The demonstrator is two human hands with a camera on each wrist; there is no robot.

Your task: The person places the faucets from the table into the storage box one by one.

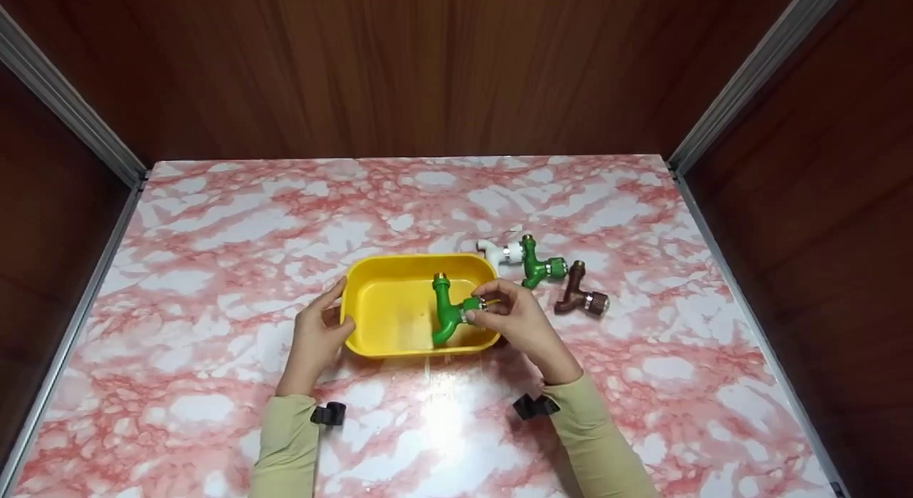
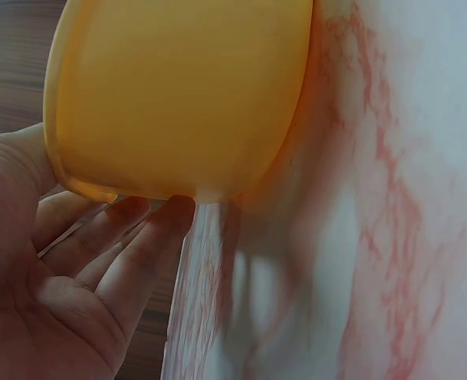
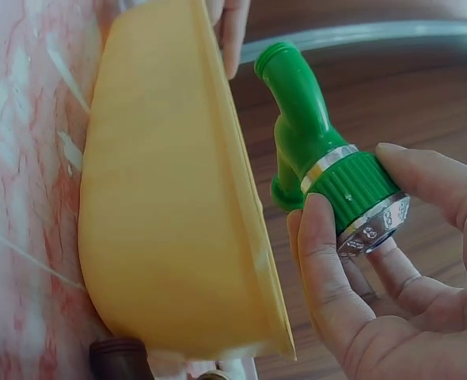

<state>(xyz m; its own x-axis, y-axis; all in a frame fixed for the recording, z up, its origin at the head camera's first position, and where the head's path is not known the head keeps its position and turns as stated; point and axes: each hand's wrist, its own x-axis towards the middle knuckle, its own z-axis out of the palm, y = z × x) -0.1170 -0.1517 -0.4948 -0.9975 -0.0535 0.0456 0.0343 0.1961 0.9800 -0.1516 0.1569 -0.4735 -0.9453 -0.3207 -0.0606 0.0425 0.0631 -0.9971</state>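
Note:
My right hand (image 1: 526, 327) pinches the ribbed knob of a green plastic tap (image 1: 447, 314) between thumb and fingers. That tap is held over the right part of a yellow plastic tub (image 1: 381, 309), its brass-coloured threaded end towards the back and its spout towards the front. In the right wrist view the green tap (image 3: 301, 111) shows just above the tub's rim. At the tub's left end my left hand (image 1: 317, 337) grips the wall, thumb at the rim and fingers against the outside. From the left wrist, the tub's outer wall (image 2: 178, 95) hides part of the fingertips.
Just behind and right of the tub lie a white tap (image 1: 499, 253), a second green tap (image 1: 538, 266) and a dark brown tap (image 1: 583, 291). The tabletop (image 1: 235, 270) is red-and-white marbled, with wood-grain panels (image 1: 399, 77) at the back and sides.

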